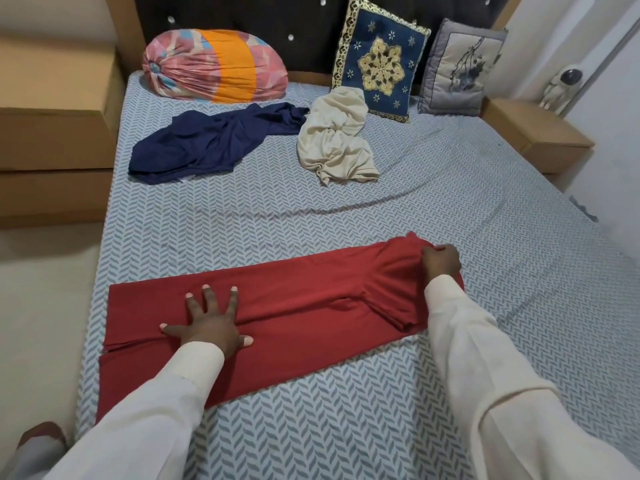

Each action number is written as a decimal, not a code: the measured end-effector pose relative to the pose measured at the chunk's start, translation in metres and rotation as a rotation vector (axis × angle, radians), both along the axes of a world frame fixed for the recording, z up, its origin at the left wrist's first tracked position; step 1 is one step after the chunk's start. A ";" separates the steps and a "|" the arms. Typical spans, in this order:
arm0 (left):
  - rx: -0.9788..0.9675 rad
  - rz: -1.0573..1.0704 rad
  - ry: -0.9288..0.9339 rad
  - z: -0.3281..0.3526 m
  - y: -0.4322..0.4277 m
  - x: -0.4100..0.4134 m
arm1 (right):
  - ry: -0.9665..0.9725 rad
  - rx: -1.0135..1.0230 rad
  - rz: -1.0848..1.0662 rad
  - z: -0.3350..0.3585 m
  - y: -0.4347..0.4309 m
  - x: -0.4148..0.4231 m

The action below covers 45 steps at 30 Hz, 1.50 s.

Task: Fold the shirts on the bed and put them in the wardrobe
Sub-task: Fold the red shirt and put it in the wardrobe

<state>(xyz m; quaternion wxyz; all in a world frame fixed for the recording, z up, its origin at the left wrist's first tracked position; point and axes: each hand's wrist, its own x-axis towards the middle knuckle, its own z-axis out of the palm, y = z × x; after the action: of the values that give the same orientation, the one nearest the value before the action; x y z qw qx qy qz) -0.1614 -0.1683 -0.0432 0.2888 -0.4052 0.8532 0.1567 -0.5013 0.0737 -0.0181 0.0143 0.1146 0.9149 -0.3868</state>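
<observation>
White sleeves (pixel 145 410) run up from the bottom edge to my two hands, both on the red shirt (pixel 311 296). It lies on the near part of the bed (pixel 346 209) as a long band folded lengthwise, with layered edges showing at its left end and soft creases toward the right. My left hand (pixel 207 322) lies flat on it, fingers spread and straight, pressing the cloth down near the left end. My right hand (pixel 441 263) has its fingers curled into the bunched cloth at the right end, gripping it, and my wrist and cuff cover that corner. Farther up the patterned sheet lie a crumpled navy shirt (pixel 207 143) and, just beside it, a cream shirt (pixel 332 147) in a heap. Against the dark headboard sit a pink and orange bolster (pixel 214 69), a blue cushion (pixel 379 62) touching the cream heap, and a grey cushion (pixel 457 67). Wooden side units (pixel 530 129) flank the bed.
</observation>
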 end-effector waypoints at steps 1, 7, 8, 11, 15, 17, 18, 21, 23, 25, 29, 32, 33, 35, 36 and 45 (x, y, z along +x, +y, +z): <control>-0.001 0.000 -0.004 0.000 0.000 0.000 | 0.012 0.054 -0.024 0.003 0.002 0.007; -0.028 -0.020 -0.019 0.002 0.000 -0.001 | 0.234 0.388 0.140 -0.006 0.002 0.023; -0.031 -0.020 -0.020 0.003 -0.001 -0.002 | 0.309 0.404 0.246 -0.009 -0.005 0.021; -0.038 -0.013 -0.022 0.005 -0.002 -0.003 | 0.259 0.524 0.598 -0.016 -0.025 0.018; -0.022 -0.002 -0.012 0.007 -0.002 -0.003 | -0.096 0.694 0.601 -0.020 -0.017 0.008; -0.020 0.002 -0.007 0.006 -0.002 -0.002 | 0.029 0.581 0.422 -0.013 -0.006 0.005; -0.021 0.001 -0.004 0.006 -0.002 -0.001 | 0.088 0.486 0.335 -0.007 0.002 0.005; -0.017 -0.002 -0.002 0.007 -0.002 -0.002 | 0.083 0.253 0.120 0.005 0.032 0.003; -0.013 -0.001 -0.003 0.007 -0.002 -0.003 | -0.013 0.166 0.123 0.007 0.049 0.007; -0.011 0.003 0.002 0.006 -0.002 -0.003 | -0.128 0.074 0.178 0.005 0.055 0.011; -0.011 0.002 0.008 0.006 -0.001 -0.001 | -0.327 -0.114 0.213 -0.003 0.047 0.014; -0.007 0.005 0.009 0.006 -0.001 0.000 | -0.312 -0.176 0.131 -0.010 0.044 0.013; -0.007 0.007 0.011 0.005 -0.001 -0.001 | -0.300 -0.193 0.112 -0.011 0.045 0.013; -0.008 0.008 0.013 0.005 -0.002 -0.001 | -0.273 -0.190 0.097 -0.012 0.046 0.016; -0.007 0.010 0.015 0.005 -0.002 -0.001 | -0.263 -0.177 0.103 -0.012 0.048 0.018; 0.003 0.009 0.035 0.002 -0.002 0.001 | -0.221 -0.239 0.129 -0.017 0.054 0.026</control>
<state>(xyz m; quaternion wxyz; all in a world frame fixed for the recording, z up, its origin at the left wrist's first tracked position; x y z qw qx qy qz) -0.1609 -0.1704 -0.0409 0.2739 -0.4059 0.8559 0.1664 -0.4755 0.1275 -0.0348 0.1532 0.0952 0.8607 -0.4760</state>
